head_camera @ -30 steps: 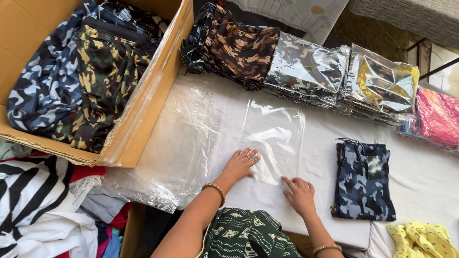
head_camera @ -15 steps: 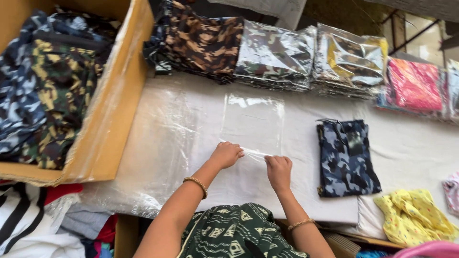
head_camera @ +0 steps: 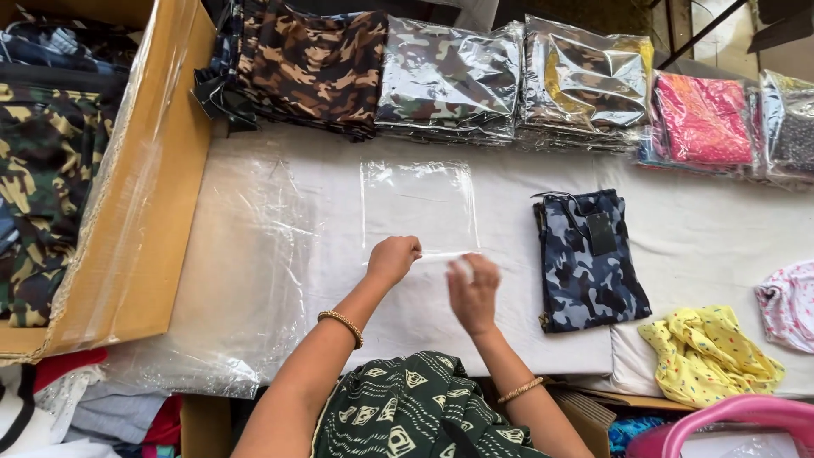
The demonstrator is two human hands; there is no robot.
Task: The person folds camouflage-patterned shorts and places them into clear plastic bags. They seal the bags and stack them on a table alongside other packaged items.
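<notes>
Your left hand (head_camera: 393, 259) fingers pinch the clear bag (head_camera: 419, 208) edge; right hand (head_camera: 472, 293) hovers blurred, fingers seemingly curled together.

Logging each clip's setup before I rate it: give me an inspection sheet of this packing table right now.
Surface: white cloth-covered table, partly under loose clear plastic sheeting.
Job's things: flat clear plastic bag at centre; folded blue-grey camouflage garment lies to its right, apart from it.
Clutter: yellow dotted garment, row of bagged camouflage and pink garments along the far edge, cardboard box of camouflage clothes at left.
Grippers: left hand pinches the bag's near edge; right hand blurred beside that edge, contact unclear.
Cables: nothing seen.
Surroundings: pink plastic handle at lower right.
</notes>
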